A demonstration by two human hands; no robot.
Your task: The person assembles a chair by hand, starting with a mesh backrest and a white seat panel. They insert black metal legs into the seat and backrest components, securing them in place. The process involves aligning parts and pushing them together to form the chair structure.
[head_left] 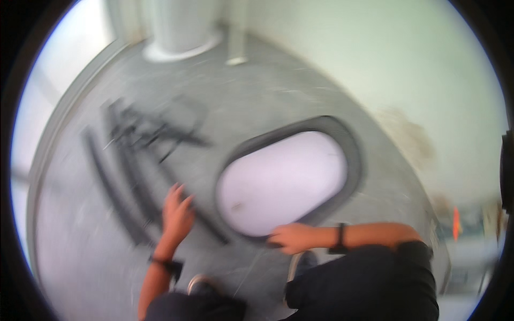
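Observation:
A large oval piece point(284, 182) with a pale, flat inside and a dark, mesh-like side wall lies on the floor in front of me. My right hand point(293, 238) is at its near rim, the fingers closed over the edge; the fingertips are partly hidden. To the left, my left hand point(178, 214) hovers with its fingers apart and nothing in them. Close beside it run long dark bars point(136, 184), blurred by motion. Beyond them is a tangle of thin black frame parts point(155, 128) whose kind I cannot make out.
Grey floor point(251, 88) spreads around these parts. A pale wall point(385, 69) curves along the right, and a white column point(182, 32) with a round base stands at the back. Another dark bar point(110, 192) lies farther left. My shoes point(302, 262) are near the oval piece.

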